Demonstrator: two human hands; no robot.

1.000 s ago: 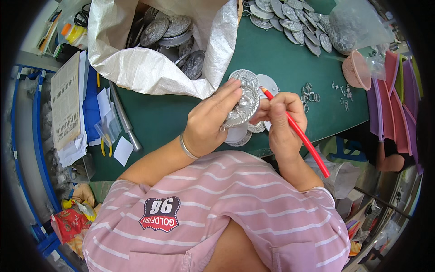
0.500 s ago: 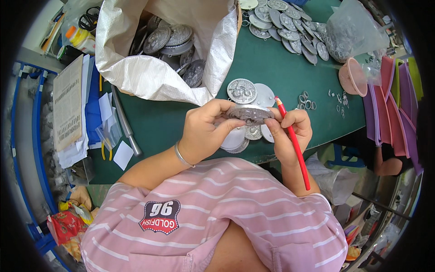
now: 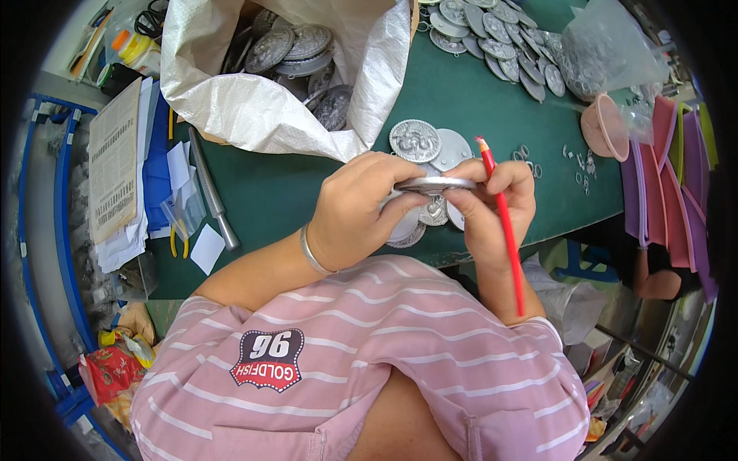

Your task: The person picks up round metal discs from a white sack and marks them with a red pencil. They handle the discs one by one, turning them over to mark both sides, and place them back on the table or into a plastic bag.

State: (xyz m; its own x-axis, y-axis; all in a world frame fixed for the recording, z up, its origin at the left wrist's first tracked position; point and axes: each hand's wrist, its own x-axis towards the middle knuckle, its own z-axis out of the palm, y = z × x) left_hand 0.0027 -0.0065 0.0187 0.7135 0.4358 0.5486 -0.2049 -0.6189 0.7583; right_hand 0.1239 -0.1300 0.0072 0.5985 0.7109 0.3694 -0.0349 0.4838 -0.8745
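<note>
A round silver-grey metal medallion [image 3: 437, 184] is held nearly edge-on between both hands, above the table. My left hand [image 3: 350, 201] pinches its left rim between thumb and fingers. My right hand [image 3: 496, 206] grips the right rim, and a red pencil [image 3: 507, 238] is tucked between its fingers, tip pointing up and away. Beyond the hands lies an embossed medallion [image 3: 415, 141], overlapping a disc with its plain side up [image 3: 452, 149]. More discs lie under the held one, partly hidden by my hands.
An open white woven sack [image 3: 261, 127] with several medallions stands at the back left. Many more medallions [image 3: 498, 48] are heaped at the back right, near a clear plastic bag [image 3: 607, 50] and pink cup [image 3: 604, 129]. Metal rings [image 3: 526, 160] lie right; a tapered metal rod [image 3: 206, 184] lies left.
The medallion has tilted from showing its embossed face to nearly edge-on. Both hands keep hold of it, and the pencil stays in my right hand.
</note>
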